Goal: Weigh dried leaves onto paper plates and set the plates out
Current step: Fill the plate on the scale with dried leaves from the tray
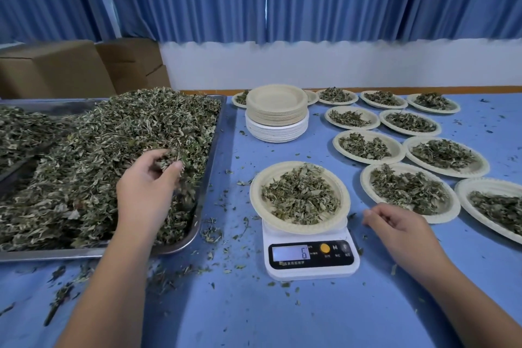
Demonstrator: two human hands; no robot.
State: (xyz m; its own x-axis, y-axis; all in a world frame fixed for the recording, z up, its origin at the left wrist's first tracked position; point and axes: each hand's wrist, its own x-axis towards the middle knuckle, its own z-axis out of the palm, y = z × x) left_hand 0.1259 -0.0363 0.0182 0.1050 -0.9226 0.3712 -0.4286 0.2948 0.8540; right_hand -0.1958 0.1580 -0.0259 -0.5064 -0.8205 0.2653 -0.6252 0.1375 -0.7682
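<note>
A large metal tray (210, 150) on the left holds a heap of dried leaves (107, 150). My left hand (149, 186) is over the heap, fingers curled round a small pinch of leaves. In the middle, a white digital scale (310, 260) carries a paper plate (258, 200) heaped with leaves; its display shows 6. My right hand (395, 226) hovers just right of that plate, fingers loosely curled and holding nothing.
A stack of empty paper plates (276, 113) stands behind the scale. Several filled plates (409, 189) lie in rows on the right of the blue table (282, 313). Loose leaf bits litter the table. Cardboard boxes (70, 70) and blue curtains stand behind.
</note>
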